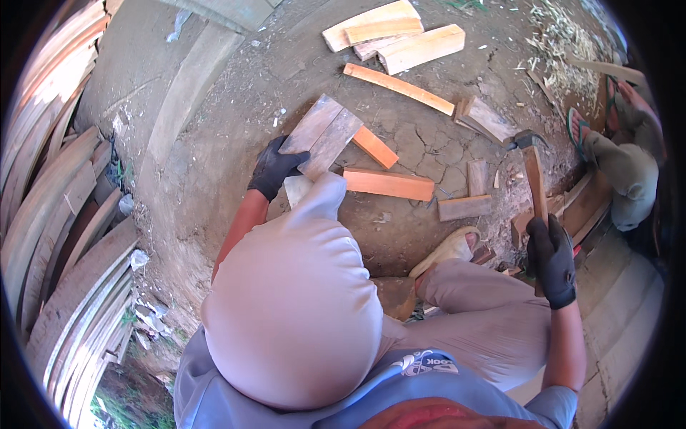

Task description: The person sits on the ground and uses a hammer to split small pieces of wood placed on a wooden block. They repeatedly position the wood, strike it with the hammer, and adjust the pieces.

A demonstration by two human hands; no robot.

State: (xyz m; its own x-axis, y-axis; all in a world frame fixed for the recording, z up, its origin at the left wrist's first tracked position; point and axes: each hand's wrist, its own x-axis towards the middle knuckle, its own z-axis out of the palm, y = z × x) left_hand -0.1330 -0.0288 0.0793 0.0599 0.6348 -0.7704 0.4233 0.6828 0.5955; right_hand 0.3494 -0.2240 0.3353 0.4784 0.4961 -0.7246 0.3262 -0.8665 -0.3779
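Observation:
My left hand (pixel 279 169), in a black glove, grips the near-left edge of two grey-brown wooden boards (pixel 320 136) lying side by side. My right hand (pixel 552 261), gloved too, is wrapped round the wooden handle of a hammer (pixel 534 179), whose dark metal head points away from me. An orange-toned wood block (pixel 388 184) lies on the ground between my hands. Another short orange piece (pixel 376 147) sticks out beside the held boards. Right of these lie two small wood pieces, one a greyish block (pixel 464 208). Beige cloth hides the ground below my left hand.
Pale planks (pixel 421 48) are piled at the far side, with a long thin strip (pixel 399 89) nearer. Weathered blocks (pixel 487 120) lie toward the right. Curved timber (pixel 50 222) is stacked at the left. Another person's leg (pixel 625 171) and sandalled foot are at the right.

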